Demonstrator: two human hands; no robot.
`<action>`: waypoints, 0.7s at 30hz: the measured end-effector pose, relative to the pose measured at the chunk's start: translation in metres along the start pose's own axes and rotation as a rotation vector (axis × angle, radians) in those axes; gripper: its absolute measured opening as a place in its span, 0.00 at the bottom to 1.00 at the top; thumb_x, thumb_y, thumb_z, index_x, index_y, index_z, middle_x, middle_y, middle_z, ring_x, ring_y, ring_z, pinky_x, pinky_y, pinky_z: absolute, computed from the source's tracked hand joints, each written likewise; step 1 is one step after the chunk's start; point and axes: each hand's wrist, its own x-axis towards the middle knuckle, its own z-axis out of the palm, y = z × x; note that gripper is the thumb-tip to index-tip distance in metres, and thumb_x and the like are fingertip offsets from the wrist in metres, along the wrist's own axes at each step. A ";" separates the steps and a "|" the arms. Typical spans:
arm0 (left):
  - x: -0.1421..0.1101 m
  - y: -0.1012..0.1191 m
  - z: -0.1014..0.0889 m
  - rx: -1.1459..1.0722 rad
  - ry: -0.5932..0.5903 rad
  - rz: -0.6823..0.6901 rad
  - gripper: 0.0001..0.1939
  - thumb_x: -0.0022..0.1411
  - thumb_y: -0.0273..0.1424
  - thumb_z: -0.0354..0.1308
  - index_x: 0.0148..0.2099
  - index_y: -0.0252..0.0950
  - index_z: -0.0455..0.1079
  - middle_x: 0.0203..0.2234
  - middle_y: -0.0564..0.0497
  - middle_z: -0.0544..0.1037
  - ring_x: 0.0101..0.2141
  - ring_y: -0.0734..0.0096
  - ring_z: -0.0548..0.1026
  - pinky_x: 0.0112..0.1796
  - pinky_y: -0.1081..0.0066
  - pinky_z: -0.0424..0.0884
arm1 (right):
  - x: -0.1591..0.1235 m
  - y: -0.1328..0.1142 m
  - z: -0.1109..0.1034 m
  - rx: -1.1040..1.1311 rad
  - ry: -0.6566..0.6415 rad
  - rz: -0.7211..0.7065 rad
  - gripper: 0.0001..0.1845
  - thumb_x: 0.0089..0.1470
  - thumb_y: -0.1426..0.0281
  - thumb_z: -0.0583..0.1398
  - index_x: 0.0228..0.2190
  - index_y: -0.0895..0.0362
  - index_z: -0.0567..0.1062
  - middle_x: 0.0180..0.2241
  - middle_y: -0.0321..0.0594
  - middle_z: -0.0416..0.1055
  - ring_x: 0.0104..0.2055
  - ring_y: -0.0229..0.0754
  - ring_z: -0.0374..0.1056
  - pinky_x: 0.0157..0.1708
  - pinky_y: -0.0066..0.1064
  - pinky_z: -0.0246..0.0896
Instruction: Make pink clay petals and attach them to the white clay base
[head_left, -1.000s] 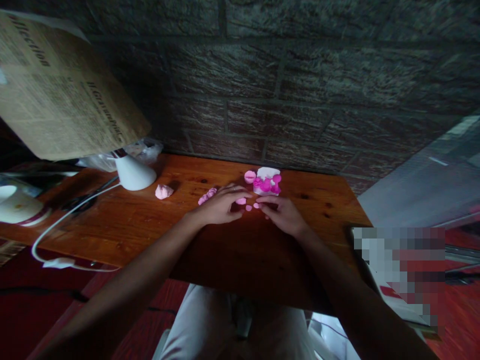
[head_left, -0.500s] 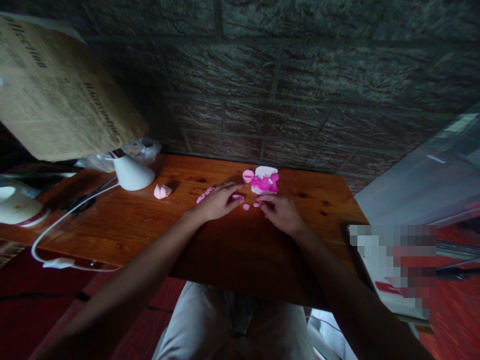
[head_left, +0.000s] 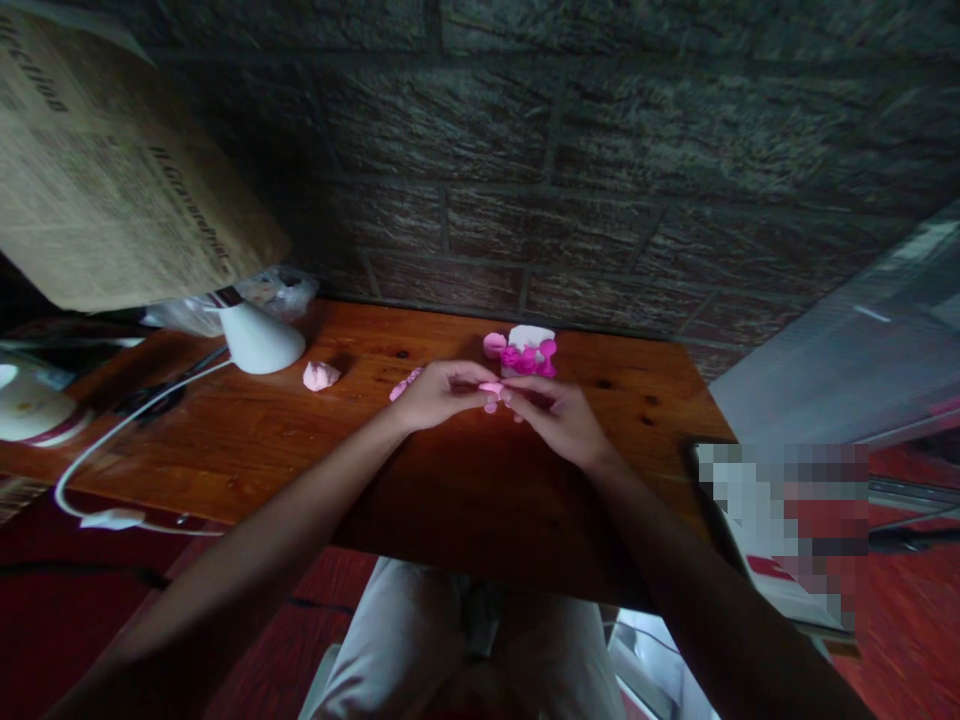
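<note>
My left hand (head_left: 439,396) and my right hand (head_left: 561,416) meet over the wooden table, both with fingertips pinched on a small piece of pink modelling clay (head_left: 491,388). A smaller pink bit shows just below it. Behind the hands, bright magenta clay shapes (head_left: 529,360) lie on a white piece (head_left: 531,335), with a round pink piece (head_left: 494,345) at their left. To the left of my left hand is a bumpy pink strip (head_left: 405,384), partly covered by that hand. Farther left sits a pale pink lump (head_left: 321,376).
A white lamp base (head_left: 262,338) with a newsprint shade (head_left: 135,190) stands at the left, its white cord (head_left: 97,440) looping over the table's front edge. A paper cup (head_left: 34,405) lies beyond it. The dark brick wall (head_left: 487,150) bounds the back.
My hands have come together from apart. The left moved right with its pink piece, and the right hand's fingertips now touch that piece too. The view has shifted slightly.
</note>
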 end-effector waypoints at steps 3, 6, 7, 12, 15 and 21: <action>-0.001 -0.001 0.003 0.076 0.046 0.088 0.12 0.61 0.36 0.68 0.43 0.32 0.80 0.36 0.45 0.86 0.37 0.66 0.83 0.44 0.67 0.78 | -0.001 -0.001 -0.001 -0.028 0.046 -0.014 0.12 0.56 0.61 0.66 0.39 0.53 0.85 0.36 0.40 0.84 0.32 0.40 0.77 0.35 0.32 0.72; -0.004 -0.001 0.005 0.285 0.065 0.230 0.11 0.63 0.34 0.67 0.46 0.34 0.80 0.39 0.46 0.86 0.37 0.67 0.83 0.41 0.69 0.78 | -0.002 -0.001 -0.001 -0.050 0.046 -0.015 0.10 0.56 0.63 0.65 0.37 0.52 0.85 0.35 0.38 0.84 0.35 0.42 0.78 0.39 0.33 0.73; -0.004 0.000 0.005 0.373 0.064 0.282 0.12 0.64 0.33 0.67 0.48 0.35 0.80 0.39 0.46 0.86 0.37 0.68 0.83 0.40 0.70 0.78 | -0.003 -0.001 -0.001 -0.058 0.041 -0.011 0.10 0.56 0.64 0.65 0.37 0.52 0.85 0.35 0.38 0.84 0.35 0.42 0.79 0.39 0.33 0.73; -0.005 -0.002 0.005 0.684 0.088 0.476 0.12 0.64 0.31 0.67 0.49 0.36 0.80 0.38 0.46 0.86 0.38 0.66 0.84 0.41 0.70 0.78 | -0.003 0.001 0.001 -0.096 0.040 -0.003 0.10 0.57 0.64 0.64 0.38 0.53 0.85 0.33 0.38 0.84 0.32 0.42 0.79 0.38 0.33 0.73; -0.004 -0.002 0.004 0.766 0.086 0.477 0.10 0.65 0.30 0.65 0.49 0.36 0.80 0.39 0.46 0.86 0.38 0.65 0.84 0.41 0.69 0.78 | -0.003 0.002 0.001 -0.075 0.026 -0.006 0.12 0.58 0.63 0.64 0.40 0.52 0.85 0.34 0.39 0.85 0.32 0.42 0.79 0.39 0.35 0.74; -0.006 0.001 0.003 0.784 0.016 0.421 0.06 0.68 0.29 0.61 0.43 0.35 0.80 0.38 0.45 0.84 0.38 0.65 0.82 0.42 0.68 0.77 | -0.002 -0.001 0.001 -0.074 0.058 0.006 0.11 0.55 0.61 0.66 0.37 0.51 0.86 0.38 0.38 0.85 0.38 0.44 0.79 0.44 0.36 0.73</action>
